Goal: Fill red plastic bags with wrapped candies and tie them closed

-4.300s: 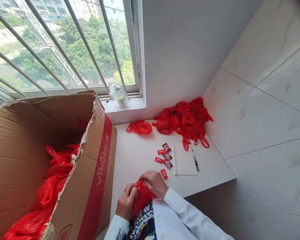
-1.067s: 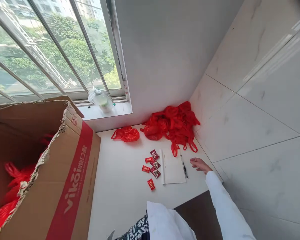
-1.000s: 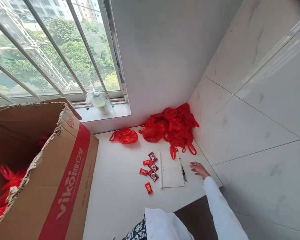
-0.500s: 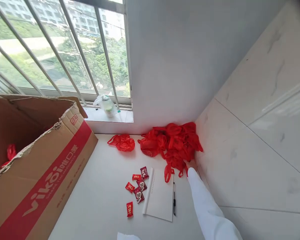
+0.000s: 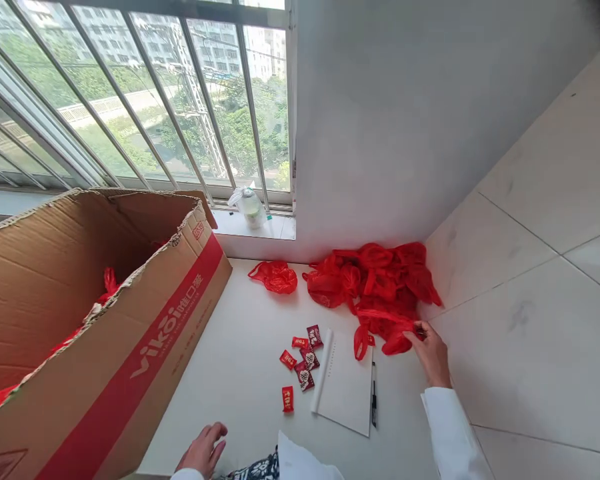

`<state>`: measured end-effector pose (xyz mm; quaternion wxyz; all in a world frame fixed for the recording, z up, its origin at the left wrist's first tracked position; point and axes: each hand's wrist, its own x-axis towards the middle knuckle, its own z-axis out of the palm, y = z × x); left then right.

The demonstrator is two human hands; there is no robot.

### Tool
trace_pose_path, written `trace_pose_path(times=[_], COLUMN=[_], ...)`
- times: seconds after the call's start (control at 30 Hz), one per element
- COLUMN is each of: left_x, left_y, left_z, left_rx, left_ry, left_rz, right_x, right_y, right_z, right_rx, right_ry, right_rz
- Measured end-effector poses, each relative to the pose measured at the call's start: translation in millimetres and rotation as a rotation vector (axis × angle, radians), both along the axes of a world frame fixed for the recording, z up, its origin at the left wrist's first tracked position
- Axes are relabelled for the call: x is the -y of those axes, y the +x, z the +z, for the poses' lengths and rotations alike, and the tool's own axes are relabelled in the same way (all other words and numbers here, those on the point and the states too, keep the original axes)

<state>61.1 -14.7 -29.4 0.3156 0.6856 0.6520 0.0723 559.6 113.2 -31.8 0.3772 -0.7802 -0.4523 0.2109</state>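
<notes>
Right hand [image 5: 433, 355] pinches a red bag [image 5: 396, 340] at the near edge of a heap [image 5: 375, 273] on the worktop [image 5: 220, 373].
Left hand [image 5: 203, 450], fingers parted and gently curled, is near the carton [image 5: 145, 360].

A: Those red bags [image 5: 380, 273] look like thin plastic, right?
B: Yep, crinkly stuff. The box [image 5: 145, 360] is matt corrugated cardboard, pretty rough along the edge.
A: And the tabletop [image 5: 230, 373]?
B: Smooth. Notepad [image 5: 345, 387] is matt paper, wall tiles [image 5: 525, 333] look glossy.
</notes>
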Motion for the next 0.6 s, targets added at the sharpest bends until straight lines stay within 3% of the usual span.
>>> trace_pose_path(times=[0.13, 0.3, 0.47, 0.6], left_x=[-29.8, -38.0, -35.3, -40.4], left_y=[8.9, 2.3, -24.5, -36.4], left_z=[-3.5, 5.4, -6.0, -31.6], left_rx=[0.091, 0.118, 0.029, -0.018], left_ry=[0.112, 0.187, 0.179, 0.107], left_rz=[-0.031, -0.037, 0.059, 0.107], right_x=[31.0, 35.0, 33.6, 46.0], right_y=[-89.5, -221.5, -328.3, -377.2], right_z=[18.9, 7.7, -25.5, -53.7], right_rx=[-0.155, -0.221, -0.117, -0.017], right_ry=[0.009, -0.005, -0.005, 0.01], right_rz=[0.37, 0.745, 0.901, 0.847])
